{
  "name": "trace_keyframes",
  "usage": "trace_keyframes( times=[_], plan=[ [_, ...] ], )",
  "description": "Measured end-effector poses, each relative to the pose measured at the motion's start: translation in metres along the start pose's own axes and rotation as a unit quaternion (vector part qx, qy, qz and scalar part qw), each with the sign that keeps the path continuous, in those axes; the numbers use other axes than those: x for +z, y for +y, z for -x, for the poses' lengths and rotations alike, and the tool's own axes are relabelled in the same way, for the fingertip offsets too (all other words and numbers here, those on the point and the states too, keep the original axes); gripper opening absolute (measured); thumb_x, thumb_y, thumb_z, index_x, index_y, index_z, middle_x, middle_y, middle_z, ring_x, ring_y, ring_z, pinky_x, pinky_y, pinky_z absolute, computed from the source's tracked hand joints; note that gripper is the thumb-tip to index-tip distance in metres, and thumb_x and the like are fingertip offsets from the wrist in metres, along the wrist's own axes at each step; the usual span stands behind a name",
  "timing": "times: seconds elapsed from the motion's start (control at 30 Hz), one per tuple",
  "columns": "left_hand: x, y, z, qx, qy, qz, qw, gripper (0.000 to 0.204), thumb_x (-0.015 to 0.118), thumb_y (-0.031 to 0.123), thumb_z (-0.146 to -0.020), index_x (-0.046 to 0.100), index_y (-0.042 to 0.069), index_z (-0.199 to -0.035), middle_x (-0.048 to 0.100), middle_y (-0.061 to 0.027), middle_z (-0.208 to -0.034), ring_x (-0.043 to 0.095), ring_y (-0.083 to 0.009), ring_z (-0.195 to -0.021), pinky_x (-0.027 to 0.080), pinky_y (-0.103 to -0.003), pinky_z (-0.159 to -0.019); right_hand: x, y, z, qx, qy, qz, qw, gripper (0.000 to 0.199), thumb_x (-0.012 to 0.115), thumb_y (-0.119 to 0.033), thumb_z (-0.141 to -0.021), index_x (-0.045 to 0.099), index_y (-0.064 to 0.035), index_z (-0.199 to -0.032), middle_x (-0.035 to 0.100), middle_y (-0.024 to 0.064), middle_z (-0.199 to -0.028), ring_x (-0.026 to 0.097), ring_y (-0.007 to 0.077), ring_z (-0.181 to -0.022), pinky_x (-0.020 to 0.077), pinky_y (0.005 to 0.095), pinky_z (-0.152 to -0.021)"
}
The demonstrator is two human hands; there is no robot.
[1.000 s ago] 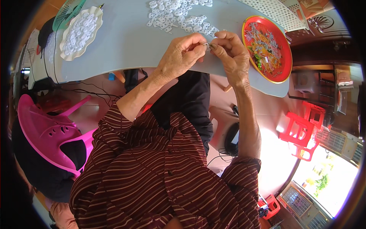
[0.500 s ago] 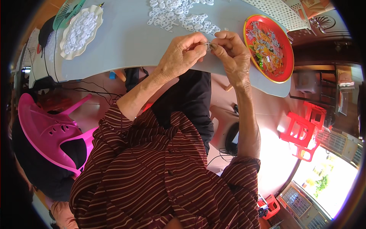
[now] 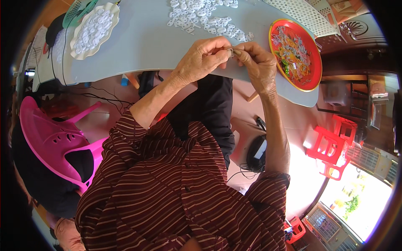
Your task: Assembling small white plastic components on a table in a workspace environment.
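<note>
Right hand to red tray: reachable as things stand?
Probably yes: the right hand is just left of the red tray, nothing visible blocking it, though it's busy at a small piece with the left hand.

on table [image 3: 138,46]: dish [image 3: 79,55] left, loose pieces [image 3: 220,30] between, tray [image 3: 315,62] right; chair [image 3: 44,131] before table, left.

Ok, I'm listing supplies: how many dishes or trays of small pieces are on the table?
2: the white wavy-edged dish, left, and the red tray, right. Others may be hidden.
</note>
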State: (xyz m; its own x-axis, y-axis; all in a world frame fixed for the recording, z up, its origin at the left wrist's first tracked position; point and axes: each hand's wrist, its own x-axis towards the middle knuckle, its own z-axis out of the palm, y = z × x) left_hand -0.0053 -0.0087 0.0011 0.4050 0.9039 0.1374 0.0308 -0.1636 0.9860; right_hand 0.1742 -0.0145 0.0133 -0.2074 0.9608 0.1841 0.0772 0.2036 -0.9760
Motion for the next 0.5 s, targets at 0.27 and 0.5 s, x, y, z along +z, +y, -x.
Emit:
trace_keyframes(
  times=[0.27, 0.5],
  plan=[
    [0.0005, 0.0052, 0.0000, -0.007, 0.024, -0.018, 1.000, 0.016, 0.053, 0.017, -0.089, 0.057, 0.003, -0.084, 0.054, 0.0018, -0.069, 0.050, -0.0059, -0.065, 0.039, -0.022, -0.060, 0.0013, -0.0036, -0.0022, -0.002, 0.006, 0.037, 0.999, 0.008, 0.063, -0.006, -0.086, 0.065, 0.0012, -0.088, 0.062, 0.0002, -0.074, 0.050, 0.0050, -0.067, 0.0426, 0.0194, -0.061],
    [0.0070, 0.0022, -0.0033, 0.027, 0.050, 0.002, 0.998, 0.013, 0.053, 0.013, -0.086, 0.057, 0.002, -0.080, 0.051, 0.0018, -0.058, 0.045, -0.0040, -0.054, 0.037, -0.022, -0.048, 0.0004, -0.0053, -0.0064, -0.025, -0.018, 0.021, 0.999, 0.008, 0.059, -0.001, -0.087, 0.061, 0.0006, -0.095, 0.062, 0.0015, -0.076, 0.056, 0.0071, -0.075, 0.0463, 0.0215, -0.068]
  ],
)
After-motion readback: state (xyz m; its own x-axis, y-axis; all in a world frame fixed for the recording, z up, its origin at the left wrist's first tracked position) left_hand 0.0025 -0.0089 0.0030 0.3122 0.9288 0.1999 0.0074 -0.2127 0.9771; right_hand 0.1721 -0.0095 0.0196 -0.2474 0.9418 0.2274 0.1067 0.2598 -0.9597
